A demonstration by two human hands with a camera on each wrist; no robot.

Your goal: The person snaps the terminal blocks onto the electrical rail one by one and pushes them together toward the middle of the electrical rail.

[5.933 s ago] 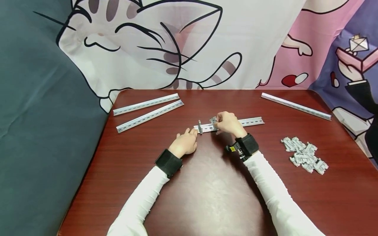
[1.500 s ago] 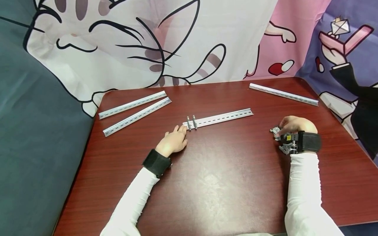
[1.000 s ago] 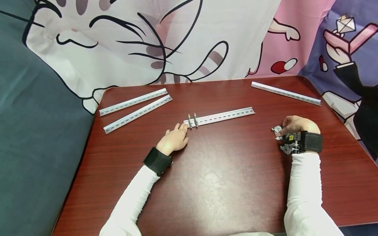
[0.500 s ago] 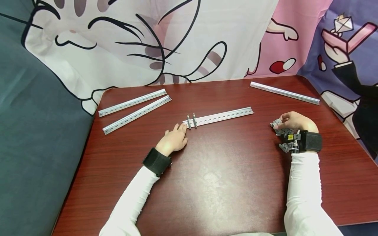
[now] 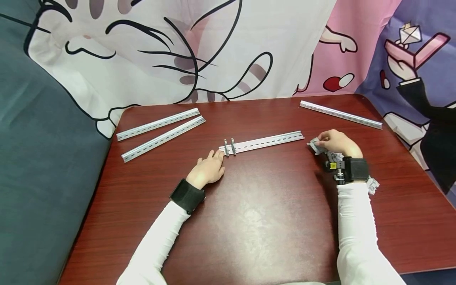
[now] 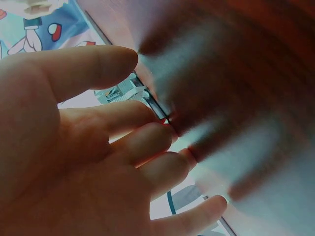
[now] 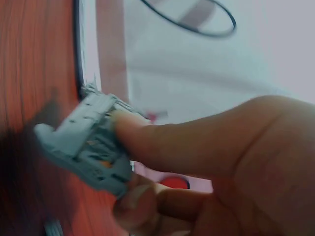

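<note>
My right hand pinches a grey terminal block between thumb and fingers, held just above the table in the right wrist view. My left hand lies with fingers extended, its fingertips at the left end of a slotted metal DIN rail. In the left wrist view the thumb stays apart from the other fingers. Two terminal blocks stand upright side by side on that rail, close to the left fingertips. More terminal blocks lie by the right wrist, partly hidden by the wristband and sleeve.
Two more DIN rails lie slanted at the back left of the reddish-brown table. Another rail lies at the back right. A printed cloth hangs behind the table's far edge.
My right hand has gone from the rail to the pile, picked up a terminal block and now lifts it leftward. A second block stands beside the first on the rail. The left hand stays at the rail's end.
</note>
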